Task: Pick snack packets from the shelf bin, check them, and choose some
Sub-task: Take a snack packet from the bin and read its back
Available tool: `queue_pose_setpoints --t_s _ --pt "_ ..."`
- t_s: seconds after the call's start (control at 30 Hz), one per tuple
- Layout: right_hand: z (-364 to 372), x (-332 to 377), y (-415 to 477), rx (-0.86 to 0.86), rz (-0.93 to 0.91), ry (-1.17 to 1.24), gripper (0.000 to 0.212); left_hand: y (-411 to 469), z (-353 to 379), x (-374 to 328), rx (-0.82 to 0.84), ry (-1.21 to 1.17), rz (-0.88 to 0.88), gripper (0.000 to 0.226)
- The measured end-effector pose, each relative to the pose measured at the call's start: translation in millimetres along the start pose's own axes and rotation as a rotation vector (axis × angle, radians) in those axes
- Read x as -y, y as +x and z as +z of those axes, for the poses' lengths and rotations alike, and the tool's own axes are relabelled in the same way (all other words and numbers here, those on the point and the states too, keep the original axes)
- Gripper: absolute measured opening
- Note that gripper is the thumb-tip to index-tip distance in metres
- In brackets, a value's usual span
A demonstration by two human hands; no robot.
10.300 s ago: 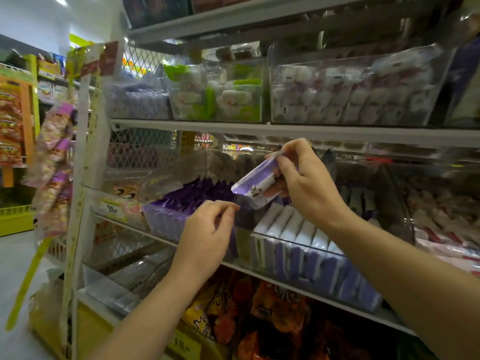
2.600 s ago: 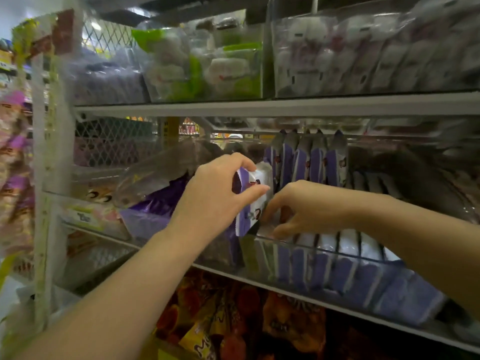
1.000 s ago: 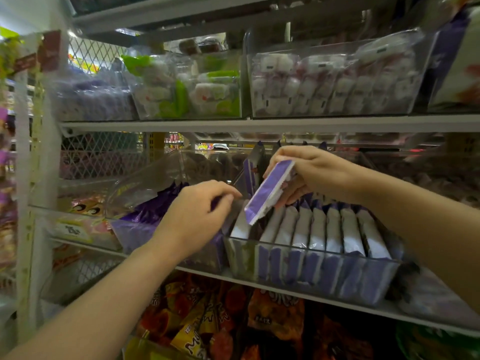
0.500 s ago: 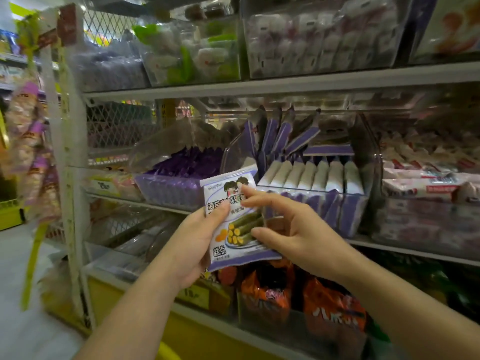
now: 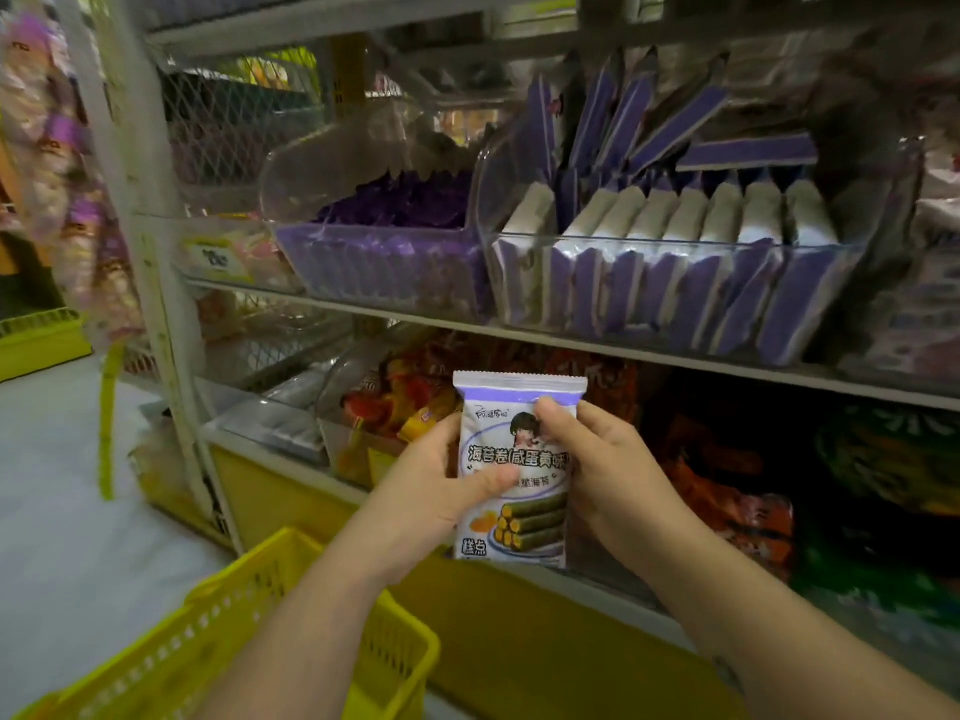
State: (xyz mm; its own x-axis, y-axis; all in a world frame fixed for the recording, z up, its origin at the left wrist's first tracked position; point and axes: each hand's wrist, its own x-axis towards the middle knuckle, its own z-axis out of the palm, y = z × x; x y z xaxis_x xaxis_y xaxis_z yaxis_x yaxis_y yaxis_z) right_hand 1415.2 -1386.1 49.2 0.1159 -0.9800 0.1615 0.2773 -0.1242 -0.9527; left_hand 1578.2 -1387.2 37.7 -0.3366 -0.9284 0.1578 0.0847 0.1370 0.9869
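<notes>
A white and purple snack packet (image 5: 524, 522) with green rolls printed on it is held upright, front face toward me, in front of the lower shelf. My left hand (image 5: 441, 485) grips its left edge with the thumb across the front. My right hand (image 5: 597, 470) grips its right edge, thumb near the top. Above, a clear shelf bin (image 5: 852, 262) holds a row of several matching purple and white packets standing on edge.
A yellow shopping basket (image 5: 395, 662) sits low at the left, below my left arm. A second clear bin (image 5: 374, 262) of purple packets stands left of the shelf bin. Orange snack bags (image 5: 737, 506) fill the lower shelf. A white shelf post (image 5: 150, 241) rises at left.
Both hands have lowered the packet from shelf-bin height to the lower shelf. My right hand moved from touching its face to gripping its right edge. The yellow basket has come into view.
</notes>
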Motion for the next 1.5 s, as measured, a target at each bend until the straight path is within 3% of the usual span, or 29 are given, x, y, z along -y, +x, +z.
queue_pose_setpoints --t_s 0.1,0.27,0.57,0.8,0.9,1.03,1.1,1.3,1.5 --pt "-2 -14 -5 0.013 0.055 0.148 0.035 2 -2 8 -0.114 0.066 0.029 0.037" --pt "-6 -20 -10 0.019 0.104 0.150 0.031 5 3 12 -0.263 -0.029 0.023 0.019" --pt "-8 -22 -6 0.025 0.118 0.132 0.031 4 4 14 -0.309 -0.158 0.008 0.021" --pt "-17 -30 1 0.005 0.089 -0.052 0.045 4 2 17 -0.298 -0.241 -0.048 0.025" --pt "-20 -26 -1 0.153 0.130 -0.169 0.042 3 2 16 -0.385 -0.255 -0.042 0.027" --pt "-26 -24 -9 0.376 0.342 -0.222 0.038 2 -4 13 -0.426 -0.311 -0.070 0.029" --pt "-27 -23 -10 0.370 0.400 -0.162 0.037 2 -7 12 -0.365 -0.303 -0.110 0.032" --pt "-22 -17 -13 0.299 0.366 0.020 0.040 -8 -26 6 0.058 -0.265 -0.284 0.031" --pt "-17 -17 -13 0.263 0.409 0.143 0.039 -14 -29 3 0.160 -0.301 -0.318 0.045"
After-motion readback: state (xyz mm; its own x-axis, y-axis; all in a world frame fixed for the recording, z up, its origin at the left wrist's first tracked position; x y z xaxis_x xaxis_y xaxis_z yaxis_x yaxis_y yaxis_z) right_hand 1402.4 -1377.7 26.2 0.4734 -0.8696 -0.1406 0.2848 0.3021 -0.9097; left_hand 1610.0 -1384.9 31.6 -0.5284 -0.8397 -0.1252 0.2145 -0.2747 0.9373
